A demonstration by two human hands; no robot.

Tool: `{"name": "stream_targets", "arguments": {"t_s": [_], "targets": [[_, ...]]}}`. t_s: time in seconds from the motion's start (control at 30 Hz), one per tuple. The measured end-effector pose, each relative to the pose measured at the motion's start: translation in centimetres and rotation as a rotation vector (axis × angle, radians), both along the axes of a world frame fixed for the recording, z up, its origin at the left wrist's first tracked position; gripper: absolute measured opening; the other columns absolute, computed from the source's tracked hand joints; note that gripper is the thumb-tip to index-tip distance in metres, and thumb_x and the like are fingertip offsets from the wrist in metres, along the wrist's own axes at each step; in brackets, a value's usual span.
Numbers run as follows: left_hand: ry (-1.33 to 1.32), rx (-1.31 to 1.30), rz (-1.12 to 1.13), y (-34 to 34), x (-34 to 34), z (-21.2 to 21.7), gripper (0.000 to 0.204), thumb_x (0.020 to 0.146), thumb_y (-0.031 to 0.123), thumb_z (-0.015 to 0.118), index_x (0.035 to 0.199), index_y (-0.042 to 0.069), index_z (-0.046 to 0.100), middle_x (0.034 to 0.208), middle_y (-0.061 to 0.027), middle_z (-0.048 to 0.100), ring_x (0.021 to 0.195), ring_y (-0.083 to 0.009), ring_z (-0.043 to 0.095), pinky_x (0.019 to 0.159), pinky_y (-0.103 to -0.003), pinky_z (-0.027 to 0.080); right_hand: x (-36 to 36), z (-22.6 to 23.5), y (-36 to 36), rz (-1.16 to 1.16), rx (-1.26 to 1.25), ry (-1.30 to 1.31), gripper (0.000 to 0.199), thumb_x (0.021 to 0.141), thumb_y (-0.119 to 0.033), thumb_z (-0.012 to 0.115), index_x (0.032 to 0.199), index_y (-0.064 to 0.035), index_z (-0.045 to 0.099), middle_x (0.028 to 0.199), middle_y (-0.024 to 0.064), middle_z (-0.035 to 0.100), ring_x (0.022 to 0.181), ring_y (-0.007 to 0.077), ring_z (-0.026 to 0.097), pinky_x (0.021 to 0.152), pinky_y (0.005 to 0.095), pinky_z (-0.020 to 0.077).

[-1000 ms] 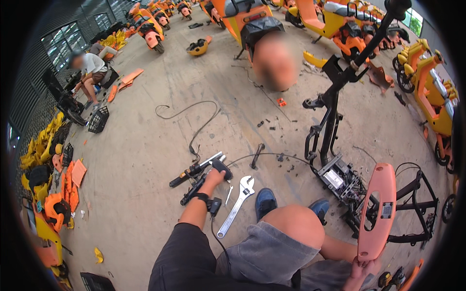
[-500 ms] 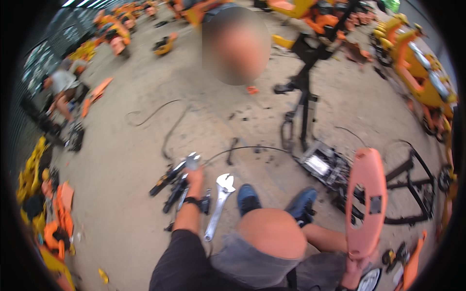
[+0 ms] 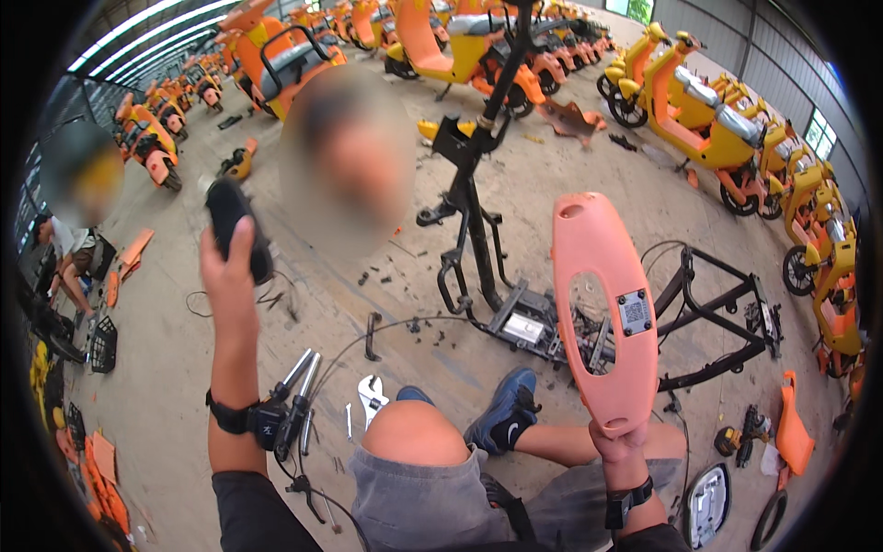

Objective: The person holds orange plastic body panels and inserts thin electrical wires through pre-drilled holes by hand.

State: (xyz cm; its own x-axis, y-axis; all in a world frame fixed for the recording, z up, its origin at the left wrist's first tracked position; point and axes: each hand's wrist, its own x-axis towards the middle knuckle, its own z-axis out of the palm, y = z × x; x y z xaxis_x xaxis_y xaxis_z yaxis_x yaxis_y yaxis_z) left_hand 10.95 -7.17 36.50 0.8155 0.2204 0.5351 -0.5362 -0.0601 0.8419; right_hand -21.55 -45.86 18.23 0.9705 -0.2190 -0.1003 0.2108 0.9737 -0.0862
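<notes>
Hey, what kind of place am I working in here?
Probably a large workshop or warehouse where shared electric scooters are repaired or dismantled. Rows of orange and yellow scooters fill the concrete floor, a stripped black frame stands nearby, and an adjustable wrench lies beside loose parts.

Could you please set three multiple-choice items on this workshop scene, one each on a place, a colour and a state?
1. Where does the silver adjustable wrench lie?
A. On the concrete floor beside the bare knee
B. On a yellow scooter's seat
C. In the right hand

2. What colour is the long oval plastic cover?
A. Green
B. Salmon pink
C. White

3. What is the left hand doing?
A. Resting flat on the floor
B. Hanging empty
C. Raised, gripping a black handle-shaped object

Answers: 1 A, it lies on the floor by the knee. 2 B, the cover held upright by the right hand is salmon pink. 3 C, the fingers wrap the black object.
</notes>
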Motion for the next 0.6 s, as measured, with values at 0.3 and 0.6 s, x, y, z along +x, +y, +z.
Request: {"name": "stream_targets", "arguments": {"t_s": [0.3, 0.6], "targets": [[0.579, 0.018, -0.818, -17.4, -9.6, 2.7, 0.045, 0.096, 0.021, 0.059, 0.133, 0.005, 0.038, 0.097, -0.0085, 0.063, 0.081, -0.0143, 0.063, 0.063, -0.028, 0.05, 4.3, 6.4, 4.5, -0.071, 0.16, 0.149, 0.015, 0.086, -0.023, 0.065, 0.079, -0.0154, 0.054, 0.066, -0.006, 0.05, 0.05, 0.0055, 0.046, 0.042, 0.0211, 0.042], [0.749, -0.064, -1.226, -19.7, -14.0, -0.4, 0.051, 0.099, 0.016, 0.055, 0.142, 0.004, 0.031, 0.107, -0.0096, 0.062, 0.09, -0.0122, 0.06, 0.079, -0.026, 0.05, 4.9, 3.2, 6.6, 0.089, 0.527, -0.038, 0.023, 0.084, -0.016, 0.061, 0.066, -0.0169, 0.047, 0.046, -0.01, 0.032, 0.034, 0.0024, 0.028, 0.032, 0.0196, 0.0243]]}}
